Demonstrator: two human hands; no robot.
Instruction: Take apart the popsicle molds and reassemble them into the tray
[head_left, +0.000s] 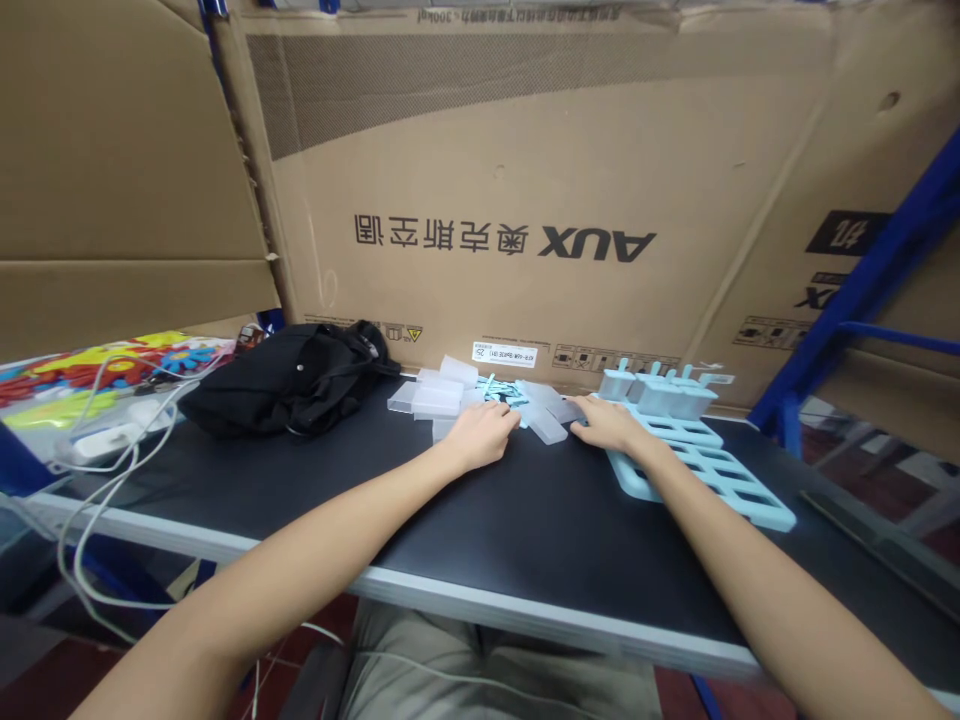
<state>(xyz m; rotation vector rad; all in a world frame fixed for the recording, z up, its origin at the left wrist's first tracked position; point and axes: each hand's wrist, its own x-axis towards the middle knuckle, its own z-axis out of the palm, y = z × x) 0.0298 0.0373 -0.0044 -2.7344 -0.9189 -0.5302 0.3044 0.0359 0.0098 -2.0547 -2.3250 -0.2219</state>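
My left hand [484,436] rests at the pile of light-blue popsicle sticks [504,391], fingers curled, with a bit of light blue showing at the fingertips. Around the sticks lie several clear, frosted popsicle mold cups [437,398]. My right hand [606,424] is closed on the end of one frosted mold cup [564,410] at the pile's right side. Beyond my right wrist lies a light-blue popsicle mold tray [739,492] with rows of slots. Several cups with light-blue stick tops [679,397] stand upright at its far end.
A black bag [289,378] lies on the dark table [517,535], left of the cups. Farther left are a white power strip [112,440], cables and colourful plastic pieces [112,370]. A large cardboard box [465,150] walls off the back. A blue metal frame [862,280] stands at the right.
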